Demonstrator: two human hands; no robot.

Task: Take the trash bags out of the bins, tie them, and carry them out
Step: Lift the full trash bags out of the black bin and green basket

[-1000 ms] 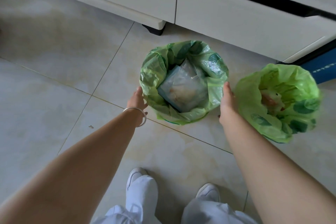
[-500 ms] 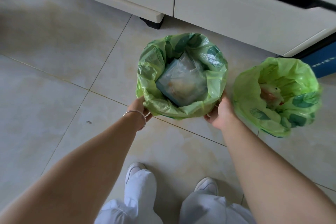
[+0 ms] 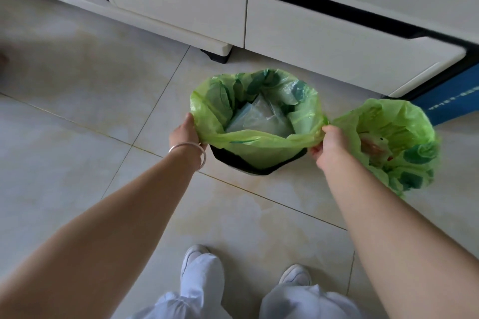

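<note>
Gripping the near-left edge of the green trash bag (image 3: 255, 142) with the left hand (image 3: 184, 135), fingers closed on the thin film just beside a silver bracelet (image 3: 191, 153). Sitting in the dark bin (image 3: 248, 164) on the tiled floor (image 3: 77, 116), in front of the white cabinet (image 3: 324, 36), with the near lip already pulled off the rim and the far lip seemingly hanging over it. Holding clear plastic packaging (image 3: 259, 118) inside, so probably handling light, soft and slippery, and liable to stretch or tear if tugged at one spot. Pinching the near-right edge with the right hand (image 3: 328, 147), fingers closed on a bunched fold. Gathering more film into each fist before lifting straight up looking the safer hold. Standing just beside, further right, a second green bag (image 3: 396, 137), open-mouthed, untied, with scraps inside.
</note>
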